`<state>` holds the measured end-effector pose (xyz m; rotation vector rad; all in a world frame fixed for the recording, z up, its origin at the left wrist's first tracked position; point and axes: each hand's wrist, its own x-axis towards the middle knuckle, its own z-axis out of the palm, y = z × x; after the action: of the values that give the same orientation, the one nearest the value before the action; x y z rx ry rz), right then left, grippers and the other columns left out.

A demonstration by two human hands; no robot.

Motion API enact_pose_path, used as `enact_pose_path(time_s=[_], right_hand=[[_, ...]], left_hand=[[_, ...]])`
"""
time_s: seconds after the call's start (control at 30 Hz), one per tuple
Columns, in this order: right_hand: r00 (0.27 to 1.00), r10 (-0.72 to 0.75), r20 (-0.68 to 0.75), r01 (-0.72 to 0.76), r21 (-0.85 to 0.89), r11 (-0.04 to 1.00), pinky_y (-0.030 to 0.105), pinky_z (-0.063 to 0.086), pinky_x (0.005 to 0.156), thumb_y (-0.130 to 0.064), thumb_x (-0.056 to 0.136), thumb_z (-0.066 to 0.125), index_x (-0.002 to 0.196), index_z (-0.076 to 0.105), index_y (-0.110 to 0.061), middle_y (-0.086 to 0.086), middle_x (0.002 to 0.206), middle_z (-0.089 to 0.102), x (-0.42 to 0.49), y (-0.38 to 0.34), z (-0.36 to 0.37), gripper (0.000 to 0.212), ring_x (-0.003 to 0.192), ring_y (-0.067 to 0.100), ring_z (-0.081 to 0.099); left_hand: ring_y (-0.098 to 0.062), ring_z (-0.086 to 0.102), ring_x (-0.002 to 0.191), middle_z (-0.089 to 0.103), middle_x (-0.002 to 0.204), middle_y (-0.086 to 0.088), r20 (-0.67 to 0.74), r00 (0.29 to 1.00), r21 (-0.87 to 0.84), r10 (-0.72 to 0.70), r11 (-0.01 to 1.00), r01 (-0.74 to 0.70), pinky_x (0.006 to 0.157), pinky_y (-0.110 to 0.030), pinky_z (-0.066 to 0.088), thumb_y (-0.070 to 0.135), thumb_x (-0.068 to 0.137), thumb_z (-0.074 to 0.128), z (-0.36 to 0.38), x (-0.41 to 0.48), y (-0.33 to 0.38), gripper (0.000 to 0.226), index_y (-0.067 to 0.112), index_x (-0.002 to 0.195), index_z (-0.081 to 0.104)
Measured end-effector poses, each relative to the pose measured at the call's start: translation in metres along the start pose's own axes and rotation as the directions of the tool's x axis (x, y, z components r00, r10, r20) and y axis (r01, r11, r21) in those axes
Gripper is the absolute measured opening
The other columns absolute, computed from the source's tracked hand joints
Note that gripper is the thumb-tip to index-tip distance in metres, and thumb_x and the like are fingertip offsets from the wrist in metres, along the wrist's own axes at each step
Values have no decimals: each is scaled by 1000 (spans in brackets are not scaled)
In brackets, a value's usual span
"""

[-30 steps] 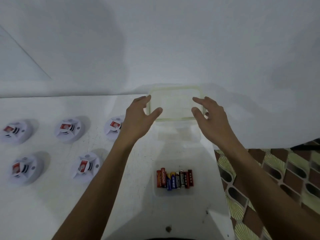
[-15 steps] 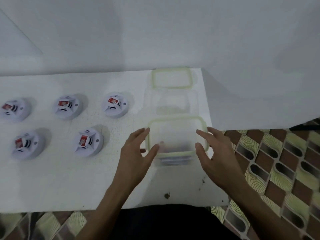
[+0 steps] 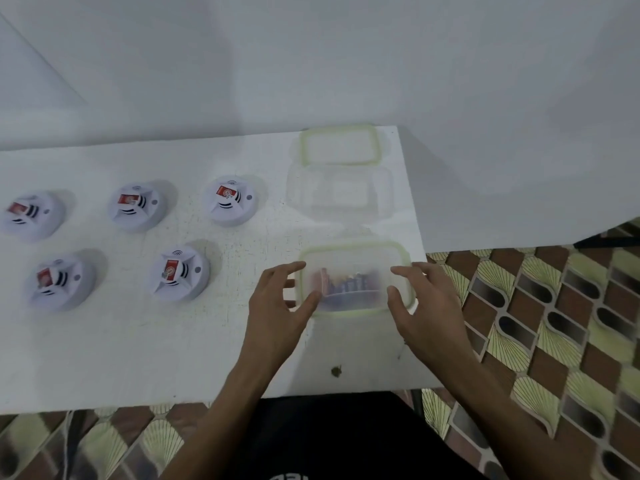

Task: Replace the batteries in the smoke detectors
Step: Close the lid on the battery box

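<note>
Lid [image 3: 356, 258] over the batteries [image 3: 349, 284] at the table's [image 3: 173, 358] right end; five detectors [image 3: 180, 273] lie to the left. It is best kept level, with both short sides moved evenly. Left hand [image 3: 277, 306] and right hand [image 3: 429, 306]: fingers spread and nearly straight, thumbs touching the rim, clasping nothing.

Dim, cool, even light with a bluish cast over the table [image 3: 104, 341]. Each detector [image 3: 180, 273] throws a soft shadow toward the table's far right. No glare. The box [image 3: 356, 278] at the table's right end is motion-blurred, contents unreadable. Table edges bow with wide-angle distortion. Floor [image 3: 554, 323] beside it is soft.
</note>
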<state>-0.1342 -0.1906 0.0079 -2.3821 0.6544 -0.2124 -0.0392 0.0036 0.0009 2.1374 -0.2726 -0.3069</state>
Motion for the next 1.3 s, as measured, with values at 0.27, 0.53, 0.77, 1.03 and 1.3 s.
enact_pose_path(time_s=[0.27, 0.53, 0.77, 1.03, 1.3], right_hand=[[999, 31, -30, -31, 13, 999, 24, 33, 86, -20, 91, 66, 119, 66, -19, 8, 130, 51, -8, 0, 5, 29, 117, 20, 46], [999, 18, -41, -17, 16, 1000, 26, 34, 91, -19, 92, 64, 124, 65, -20, 11, 136, 50, -1, 4, 7, 31, 122, 25, 46], [995, 21, -95, -20, 9, 1000, 30, 40, 92, -16, 92, 63, 123, 64, -15, 13, 127, 56, -2, 3, 14, 31, 120, 28, 52], [1000, 25, -4, -25, 16, 1000, 36, 46, 95, -19, 92, 64, 124, 64, -18, 11, 134, 54, -5, 11, 8, 33, 124, 27, 51], [997, 76, -2, -74, 177, 981, 38, 47, 98, -14, 90, 65, 119, 64, -15, -7, 118, 61, -1, 4, 3, 29, 112, 13, 54]], left_hand=[[5, 53, 101, 49, 121, 13, 27, 999, -6, 35, 999, -35, 72, -13, 46, 30, 81, 72, -3, -4, -7, 44, 35, 120, 54], [5, 52, 103, 48, 123, 14, 49, 996, -11, 73, 997, -73, 72, -10, 43, 28, 84, 69, -7, 4, -12, 44, 34, 125, 54], [4, 53, 99, 48, 120, 18, 5, 999, -40, 41, 998, -41, 73, -10, 45, 28, 82, 71, 4, 2, -7, 49, 31, 128, 54], [9, 56, 97, 55, 117, 20, -8, 999, -54, 42, 998, -42, 74, -12, 47, 32, 79, 74, 0, -3, -8, 44, 34, 119, 59], [12, 60, 91, 60, 99, 33, 37, 999, -104, -15, 994, 19, 79, -8, 47, 34, 76, 76, 0, 1, -11, 42, 44, 113, 58]])
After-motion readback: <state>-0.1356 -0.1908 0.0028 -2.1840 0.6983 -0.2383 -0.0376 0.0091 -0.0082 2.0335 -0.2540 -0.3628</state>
